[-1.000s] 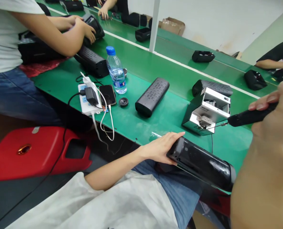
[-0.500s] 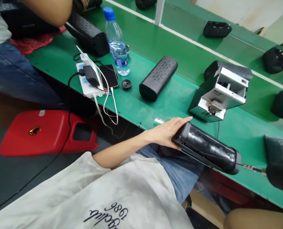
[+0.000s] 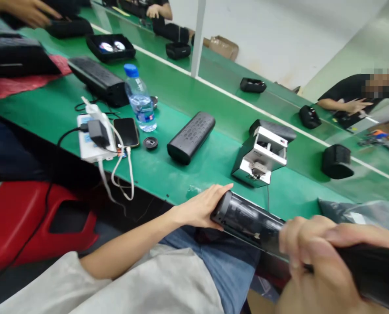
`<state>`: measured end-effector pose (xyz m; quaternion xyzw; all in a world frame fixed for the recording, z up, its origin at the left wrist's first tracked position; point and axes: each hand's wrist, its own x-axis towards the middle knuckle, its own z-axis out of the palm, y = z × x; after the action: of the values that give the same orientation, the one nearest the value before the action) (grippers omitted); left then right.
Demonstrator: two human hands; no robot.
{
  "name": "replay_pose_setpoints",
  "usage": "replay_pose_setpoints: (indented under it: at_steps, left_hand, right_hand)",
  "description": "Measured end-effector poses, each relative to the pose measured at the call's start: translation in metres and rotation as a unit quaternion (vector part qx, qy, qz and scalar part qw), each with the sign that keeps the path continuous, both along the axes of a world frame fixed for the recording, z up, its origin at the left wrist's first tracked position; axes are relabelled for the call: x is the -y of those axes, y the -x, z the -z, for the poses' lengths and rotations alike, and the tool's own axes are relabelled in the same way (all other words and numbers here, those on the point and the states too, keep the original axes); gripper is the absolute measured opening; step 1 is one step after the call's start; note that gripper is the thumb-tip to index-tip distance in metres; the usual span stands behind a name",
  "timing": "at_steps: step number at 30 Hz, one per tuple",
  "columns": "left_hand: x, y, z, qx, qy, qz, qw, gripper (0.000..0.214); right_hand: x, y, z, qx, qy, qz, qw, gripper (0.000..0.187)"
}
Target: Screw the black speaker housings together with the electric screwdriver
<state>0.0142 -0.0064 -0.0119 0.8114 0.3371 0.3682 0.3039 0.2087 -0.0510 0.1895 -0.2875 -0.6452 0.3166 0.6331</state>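
My left hand (image 3: 201, 208) cups the near end of a black cylindrical speaker (image 3: 243, 218) that lies across my lap at the edge of the green bench (image 3: 214, 161). My right hand (image 3: 315, 266), large and blurred at the lower right, is closed around a black electric screwdriver (image 3: 374, 272). The screwdriver's front end lies over the speaker's right part; its tip is hidden behind my fingers.
A silver screw feeder (image 3: 261, 156) stands just beyond the speaker. Another black speaker (image 3: 191, 136), a small round part (image 3: 150, 142), a phone (image 3: 128, 132), a power strip (image 3: 90, 141) and a water bottle (image 3: 139, 98) lie left. Other people work at the far left and far right.
My right hand with the screwdriver came from the feeder down to the speaker's right part and now fills the lower right. The view swung. My left hand stayed on the speaker's end.
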Motion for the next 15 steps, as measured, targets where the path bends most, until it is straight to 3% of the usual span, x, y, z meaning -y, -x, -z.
replay_pose_setpoints:
  at_steps: [3,12,15]
  left_hand:
    - [0.001,0.001,-0.002,-0.014,0.018,-0.009,1.000,0.155]
    - [0.000,0.002,-0.001,-0.023,0.028,0.000,0.999,0.151]
    - [-0.001,0.002,-0.002,-0.015,0.029,0.000,0.999,0.148]
  right_hand:
    - [-0.002,0.004,0.000,0.032,-0.016,-0.018,0.999,0.027]
    - [0.001,-0.005,0.017,-0.018,-0.023,-0.041,0.999,0.014]
    - [0.002,-0.003,0.015,-0.019,-0.001,-0.012,1.000,0.019]
